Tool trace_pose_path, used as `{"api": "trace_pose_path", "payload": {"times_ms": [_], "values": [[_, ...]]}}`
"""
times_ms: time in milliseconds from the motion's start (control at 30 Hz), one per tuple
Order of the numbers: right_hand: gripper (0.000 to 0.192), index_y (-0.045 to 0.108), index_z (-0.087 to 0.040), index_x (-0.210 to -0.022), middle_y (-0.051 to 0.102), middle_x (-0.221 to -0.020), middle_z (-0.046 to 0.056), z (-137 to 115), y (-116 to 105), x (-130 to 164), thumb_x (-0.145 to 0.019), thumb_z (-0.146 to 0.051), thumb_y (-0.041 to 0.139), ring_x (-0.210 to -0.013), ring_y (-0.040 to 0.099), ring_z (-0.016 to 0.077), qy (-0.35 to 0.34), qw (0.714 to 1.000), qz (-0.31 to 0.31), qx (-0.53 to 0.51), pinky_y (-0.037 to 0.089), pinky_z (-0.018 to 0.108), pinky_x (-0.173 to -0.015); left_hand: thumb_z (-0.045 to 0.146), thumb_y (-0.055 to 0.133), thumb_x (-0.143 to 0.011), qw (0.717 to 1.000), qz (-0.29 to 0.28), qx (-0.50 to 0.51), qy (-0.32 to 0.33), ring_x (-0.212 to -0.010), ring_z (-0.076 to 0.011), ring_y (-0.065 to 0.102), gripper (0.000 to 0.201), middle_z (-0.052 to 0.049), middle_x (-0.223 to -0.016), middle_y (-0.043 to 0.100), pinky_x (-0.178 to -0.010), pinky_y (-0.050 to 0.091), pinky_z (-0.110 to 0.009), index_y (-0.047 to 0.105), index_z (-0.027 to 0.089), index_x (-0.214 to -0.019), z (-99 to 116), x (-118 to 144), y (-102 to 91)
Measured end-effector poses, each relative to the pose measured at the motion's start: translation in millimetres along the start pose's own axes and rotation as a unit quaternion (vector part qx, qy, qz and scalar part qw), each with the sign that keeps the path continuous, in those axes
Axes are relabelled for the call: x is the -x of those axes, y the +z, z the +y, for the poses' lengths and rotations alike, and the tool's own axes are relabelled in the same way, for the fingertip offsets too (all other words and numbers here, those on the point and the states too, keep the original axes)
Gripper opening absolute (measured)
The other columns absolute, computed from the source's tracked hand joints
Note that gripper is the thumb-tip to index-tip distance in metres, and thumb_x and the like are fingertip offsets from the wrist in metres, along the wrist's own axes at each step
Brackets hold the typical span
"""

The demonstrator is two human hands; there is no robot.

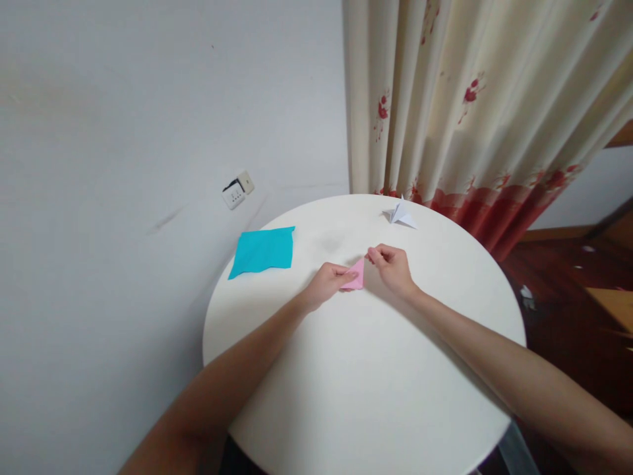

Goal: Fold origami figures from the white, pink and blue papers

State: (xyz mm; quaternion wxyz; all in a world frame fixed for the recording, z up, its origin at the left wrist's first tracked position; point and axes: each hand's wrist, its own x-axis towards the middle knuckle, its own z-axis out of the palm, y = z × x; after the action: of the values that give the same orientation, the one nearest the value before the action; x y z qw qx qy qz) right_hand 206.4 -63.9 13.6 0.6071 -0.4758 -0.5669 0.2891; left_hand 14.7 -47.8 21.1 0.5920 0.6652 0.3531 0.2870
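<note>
A small piece of pink folded paper (355, 276), roughly triangular with a point at its upper right, is above the middle of the table. My left hand (326, 284) is closed on its left side, thumb on top and fingers underneath. Right at the paper's upper point, my right hand (393, 265) has its fingers pinched together. Whether those fingertips grip the tip of the paper or only sit beside it is too small to tell.
The round white table (366, 382) stands against a wall with a socket (233, 196). A blue cloth-like sheet (264, 251) lies at the left edge. At the far right edge sits a folded white paper crane (401, 214), near the curtain (445, 119).
</note>
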Motion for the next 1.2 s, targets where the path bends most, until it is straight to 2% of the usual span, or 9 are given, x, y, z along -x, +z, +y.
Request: {"api": "trace_pose_path", "payload": {"times_ms": [100,233,333,467,567,667,833,967,1200], "values": [[0.045,0.067,-0.016,-0.064,0.063,-0.063,0.005,4,-4,-4,-0.085,-0.054,0.056,-0.059,0.051,0.0152,0.04,0.999,0.009,-0.004,0.039,0.029,-0.058,0.049,0.071,-0.08,0.998,0.043,0.05,0.018,-0.081,-0.0179,0.062,0.039,-0.008,-0.085,0.072,-0.076,0.045,-0.029,0.077,0.011,-0.085,1,-1,0.8],[0.048,0.07,-0.015,-0.068,0.063,-0.063,0.003,2,4,5,-0.083,-0.059,0.057,-0.059,0.05,0.0145,0.058,0.993,-0.098,-0.022,0.038,0.027,-0.057,0.046,0.072,-0.08,0.99,0.078,0.112,0.042,-0.09,-0.019,0.062,0.035,-0.008,-0.092,0.072,-0.083,0.044,-0.03,0.076,0.012,-0.087,0,-5,1.9],[0.043,0.07,-0.015,-0.068,0.06,-0.061,0.001,1,14,13,-0.082,-0.055,0.061,-0.057,0.047,0.0129,0.054,0.988,-0.145,-0.022,0.034,0.026,-0.056,0.046,0.071,-0.081,0.988,0.066,0.133,0.037,-0.083,-0.0168,0.061,0.035,-0.008,-0.088,0.071,-0.078,0.045,-0.029,0.075,0.012,-0.087,-2,-7,2.2],[0.042,0.066,-0.016,-0.061,0.059,-0.058,0.001,3,15,12,-0.08,-0.054,0.063,-0.055,0.046,0.0124,0.06,0.993,-0.103,-0.022,0.034,0.026,-0.055,0.048,0.068,-0.083,0.991,0.051,0.113,0.042,-0.074,-0.0143,0.06,0.036,-0.007,-0.084,0.07,-0.071,0.046,-0.027,0.075,0.013,-0.089,-4,-5,2.0],[0.043,0.064,-0.016,-0.059,0.057,-0.055,0.0,3,9,6,-0.077,-0.055,0.064,-0.052,0.044,0.012,0.076,0.995,-0.062,-0.024,0.033,0.027,-0.052,0.052,0.07,-0.08,0.995,0.079,0.054,0.034,-0.069,-0.0146,0.061,0.04,-0.008,-0.077,0.07,-0.069,0.047,-0.028,0.074,0.012,-0.081,-3,-4,2.2],[0.043,0.064,-0.016,-0.059,0.055,-0.053,0.0,3,6,3,-0.075,-0.056,0.065,-0.049,0.042,0.0115,0.095,0.994,-0.047,-0.03,0.033,0.027,-0.05,0.057,0.069,-0.078,0.995,0.096,0.024,0.018,-0.064,-0.0149,0.062,0.045,-0.009,-0.074,0.071,-0.066,0.049,-0.028,0.072,0.012,-0.074,-1,-2,2.8],[0.041,0.067,-0.015,-0.06,0.058,-0.054,0.001,2,9,7,-0.075,-0.053,0.066,-0.051,0.044,0.0117,0.081,0.994,-0.074,-0.017,0.032,0.026,-0.05,0.059,0.066,-0.08,0.997,0.075,0.015,0.012,-0.071,-0.0168,0.067,0.049,-0.012,-0.083,0.074,-0.07,0.051,-0.029,0.074,0.011,-0.085,-4,-4,2.9],[0.037,0.068,-0.015,-0.061,0.06,-0.055,0.002,1,12,11,-0.076,-0.049,0.065,-0.052,0.045,0.0122,0.069,0.992,-0.11,-0.012,0.033,0.026,-0.051,0.061,0.067,-0.078,0.996,0.087,0.004,0.009,-0.069,-0.017,0.066,0.051,-0.013,-0.082,0.075,-0.067,0.051,-0.029,0.074,0.01,-0.084,-5,-6,3.5],[0.038,0.067,-0.016,-0.06,0.057,-0.053,0.001,3,9,7,-0.075,-0.051,0.066,-0.051,0.043,0.0119,0.072,0.994,-0.078,-0.002,0.031,0.026,-0.049,0.059,0.068,-0.077,0.997,0.08,-0.003,-0.003,-0.064,-0.0159,0.065,0.048,-0.013,-0.079,0.074,-0.062,0.047,-0.027,0.074,0.011,-0.079,1,-4,3.3]]}}
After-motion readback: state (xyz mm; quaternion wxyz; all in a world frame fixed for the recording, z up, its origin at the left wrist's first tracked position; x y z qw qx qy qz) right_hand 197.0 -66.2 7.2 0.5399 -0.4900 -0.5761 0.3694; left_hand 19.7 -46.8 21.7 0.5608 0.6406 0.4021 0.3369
